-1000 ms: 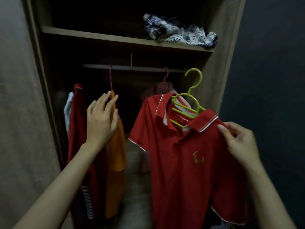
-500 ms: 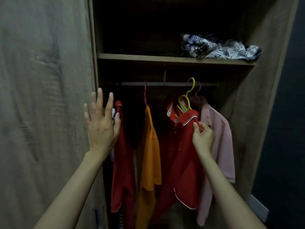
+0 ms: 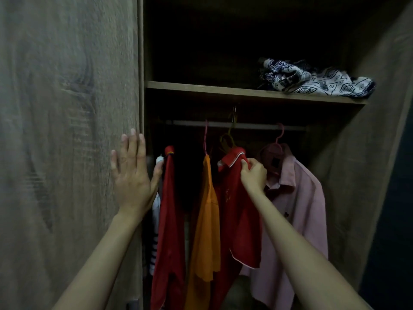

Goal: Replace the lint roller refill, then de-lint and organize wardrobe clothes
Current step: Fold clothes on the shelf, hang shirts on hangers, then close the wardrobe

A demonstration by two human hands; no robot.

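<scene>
While my left hand (image 3: 131, 175), fingers straight and holding nothing, lies flat at the edge of the wardrobe door (image 3: 67, 130) on the left, no longer on the orange shirt (image 3: 206, 215) it touched a second ago, my right hand (image 3: 253, 175) pinches the collar of the red polo (image 3: 241, 220). That polo, held out near me a second ago, now hangs far in under the rail (image 3: 252, 125), between the orange shirt and the pink shirt (image 3: 297, 198) at right. I judge this garment put away; no lint roller shows.
</scene>
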